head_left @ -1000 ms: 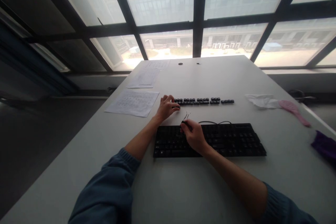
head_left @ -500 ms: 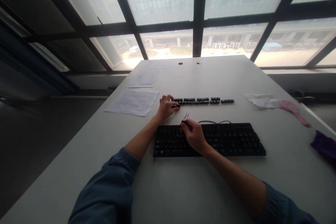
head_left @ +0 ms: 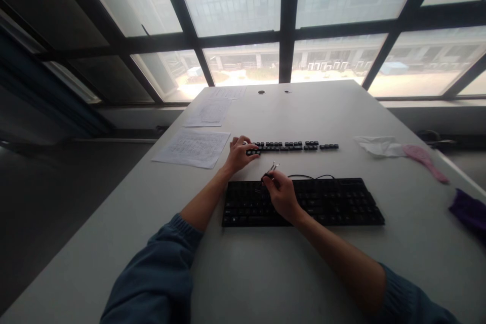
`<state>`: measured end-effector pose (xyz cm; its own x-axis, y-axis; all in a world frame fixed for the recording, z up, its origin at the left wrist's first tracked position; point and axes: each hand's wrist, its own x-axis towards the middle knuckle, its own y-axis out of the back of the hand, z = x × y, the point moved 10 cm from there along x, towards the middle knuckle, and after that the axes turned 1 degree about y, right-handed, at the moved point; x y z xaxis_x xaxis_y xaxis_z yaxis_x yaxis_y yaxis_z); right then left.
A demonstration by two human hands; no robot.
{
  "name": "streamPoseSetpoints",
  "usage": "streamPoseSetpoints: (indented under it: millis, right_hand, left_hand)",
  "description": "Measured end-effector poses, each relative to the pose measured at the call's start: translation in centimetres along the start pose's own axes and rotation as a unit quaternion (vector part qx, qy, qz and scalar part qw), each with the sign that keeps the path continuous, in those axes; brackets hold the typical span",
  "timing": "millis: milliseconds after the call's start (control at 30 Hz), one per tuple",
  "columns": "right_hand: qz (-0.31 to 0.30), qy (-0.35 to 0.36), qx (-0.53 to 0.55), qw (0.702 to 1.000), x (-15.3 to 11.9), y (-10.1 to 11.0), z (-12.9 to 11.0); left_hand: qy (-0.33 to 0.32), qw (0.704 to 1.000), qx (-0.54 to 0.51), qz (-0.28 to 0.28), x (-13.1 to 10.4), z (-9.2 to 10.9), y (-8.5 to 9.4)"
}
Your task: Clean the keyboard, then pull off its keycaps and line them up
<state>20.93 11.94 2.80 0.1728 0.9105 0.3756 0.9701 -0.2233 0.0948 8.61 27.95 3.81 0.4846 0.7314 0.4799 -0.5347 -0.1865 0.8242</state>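
Observation:
A black keyboard (head_left: pixel 334 202) lies on the white table, some of its key spots bare. Over its upper left part, my right hand (head_left: pixel 281 195) is closed round a keycap puller (head_left: pixel 272 167), its wire prongs pointing up and away. Beyond the keyboard, loose black keycaps (head_left: pixel 294 147) stand in rows. My left hand (head_left: pixel 238 156) rests at their left end, thumb and forefinger apart on either side of a few keycaps (head_left: pixel 253 152). Whether its fingertips touch them I cannot tell.
Written paper sheets (head_left: pixel 192 149) lie to the left. On the right are a white tissue (head_left: pixel 379 146), a pink handled object (head_left: pixel 424 161) and a purple cloth-like thing (head_left: pixel 469 210). A cable (head_left: pixel 301 176) runs behind the keyboard. Windows stand past the far table edge.
My left forefinger has drawn back slightly to the left, showing more of the keycaps there. The puller's prongs have tilted a little to the right in my right hand.

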Motion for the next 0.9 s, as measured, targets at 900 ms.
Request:
streamPoseSetpoints:
  millis: [900]
  right_hand:
    - [-0.127, 0.090, -0.081, 0.984, -0.8, -1.0, -2.1]
  left_hand:
    - [0.089, 0.989, -0.119, 0.002, -11.4, 8.2, 5.1]
